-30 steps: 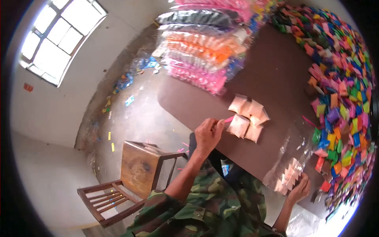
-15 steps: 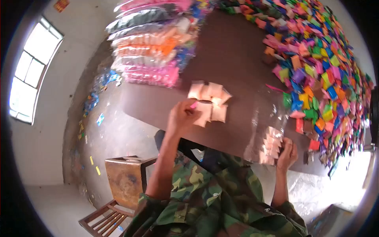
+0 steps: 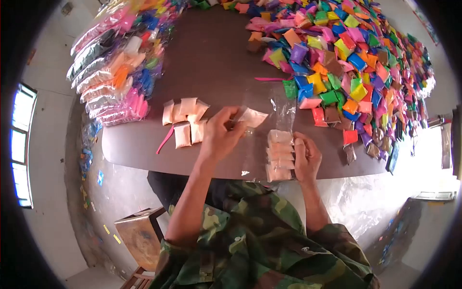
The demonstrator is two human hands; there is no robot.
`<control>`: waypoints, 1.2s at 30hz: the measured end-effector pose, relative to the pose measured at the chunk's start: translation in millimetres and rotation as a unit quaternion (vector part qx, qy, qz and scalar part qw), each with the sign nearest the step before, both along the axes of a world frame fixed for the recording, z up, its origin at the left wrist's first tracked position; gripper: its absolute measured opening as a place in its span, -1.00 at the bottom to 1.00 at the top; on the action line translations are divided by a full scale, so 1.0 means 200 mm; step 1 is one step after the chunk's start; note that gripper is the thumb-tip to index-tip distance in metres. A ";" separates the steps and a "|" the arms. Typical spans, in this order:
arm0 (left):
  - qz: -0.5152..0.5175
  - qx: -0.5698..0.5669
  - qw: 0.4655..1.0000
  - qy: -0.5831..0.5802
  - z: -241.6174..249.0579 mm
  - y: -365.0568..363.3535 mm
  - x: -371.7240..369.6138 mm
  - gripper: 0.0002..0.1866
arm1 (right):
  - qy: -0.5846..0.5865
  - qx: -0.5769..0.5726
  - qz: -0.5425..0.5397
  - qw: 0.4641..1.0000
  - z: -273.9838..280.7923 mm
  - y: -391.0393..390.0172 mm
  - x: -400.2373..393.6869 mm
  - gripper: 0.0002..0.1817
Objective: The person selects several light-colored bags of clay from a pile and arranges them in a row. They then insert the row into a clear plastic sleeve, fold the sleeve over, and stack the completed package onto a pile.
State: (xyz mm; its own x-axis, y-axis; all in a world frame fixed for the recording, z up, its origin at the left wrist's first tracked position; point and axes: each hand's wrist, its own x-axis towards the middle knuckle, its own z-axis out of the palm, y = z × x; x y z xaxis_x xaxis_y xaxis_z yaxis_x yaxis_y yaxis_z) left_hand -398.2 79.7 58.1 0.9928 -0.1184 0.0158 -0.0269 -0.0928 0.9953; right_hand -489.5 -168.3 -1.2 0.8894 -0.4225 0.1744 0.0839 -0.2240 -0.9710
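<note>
My left hand [image 3: 222, 134] pinches a small peach packet [image 3: 253, 117] by its left end, in the air just above and left of a clear plastic bag [image 3: 284, 107]. Several peach packets [image 3: 280, 156] lie stacked in an overlapping row in the bag's near part. Fingers of my right hand [image 3: 308, 158] are closed on the right edge of the bag beside that row. Left of my left hand, a loose group of peach packets [image 3: 183, 135] rests on the table, with a pink strip [image 3: 165, 140] next to it.
A large heap of multicoloured packets [image 3: 332, 62] covers the right side of the brown table [image 3: 207, 53]. Filled clear bags [image 3: 108, 72] are piled at the back left. Another pink strip [image 3: 272, 79] lies near the heap. A wooden stool [image 3: 139, 236] stands on the floor at left.
My left hand has lifted a peach packet and moved right, closer to the bag. The pink piece formerly at its fingertips now appears to lie on the table. The camera view has shifted.
</note>
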 end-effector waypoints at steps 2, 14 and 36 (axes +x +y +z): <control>-0.026 0.062 0.998 0.019 -0.04 -0.05 0.07 -0.73 | -0.004 -0.013 0.000 1.000 -0.01 0.00 0.01 -0.70; -0.159 0.113 0.978 -0.067 -0.09 -0.23 0.04 -0.73 | 0.006 -0.107 0.019 0.994 0.06 0.00 0.01 -0.62; -0.188 0.180 0.941 -0.217 -0.16 -0.27 0.01 -0.68 | 0.002 -0.108 -0.010 0.994 0.00 -0.01 0.01 -0.70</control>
State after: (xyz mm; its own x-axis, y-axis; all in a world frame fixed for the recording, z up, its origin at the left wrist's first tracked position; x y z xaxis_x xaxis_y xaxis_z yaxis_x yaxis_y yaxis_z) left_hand -396.1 26.2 25.8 0.7886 -0.5359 0.3016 -0.5221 -0.3242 0.7889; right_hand -487.9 -170.4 -0.6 0.8818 -0.3941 0.2589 0.0732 -0.4281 -0.9008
